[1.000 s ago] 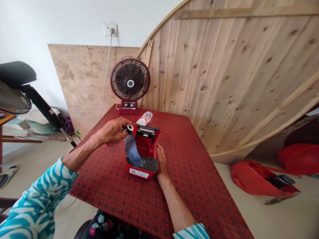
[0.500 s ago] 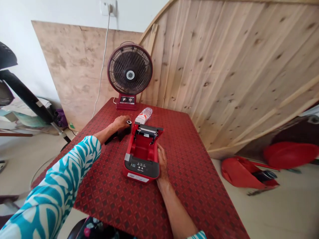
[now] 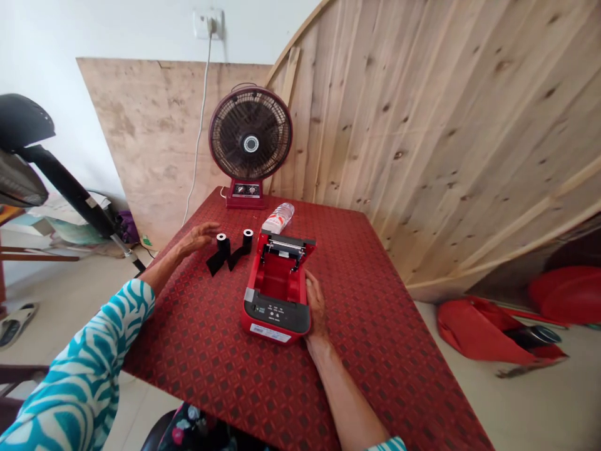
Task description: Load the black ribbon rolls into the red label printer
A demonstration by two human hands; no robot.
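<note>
Left grip [image 3: 203, 236] is between table edge [image 3: 201, 212] and rolls [image 3: 227, 248]; right grip [image 3: 316, 305] touches printer [image 3: 277, 313]

We can pass down from above into the red-and-black plastic printer [image 3: 277, 316], but its raised lid [image 3: 290, 245] bars the far end and our right hand [image 3: 317, 304] the right side. Leftward, two black rolls with white cores [image 3: 221, 245] [image 3: 247, 240] stand between it and our left hand [image 3: 200, 238]; the red patterned tabletop [image 3: 375, 326] lies open rightward.

Legible text: none | printer [image 3: 287, 311] front label [image 3: 270, 332]: too small | panel marks [image 3: 275, 312]: too small | bottle label [image 3: 280, 217]: blurred
</note>
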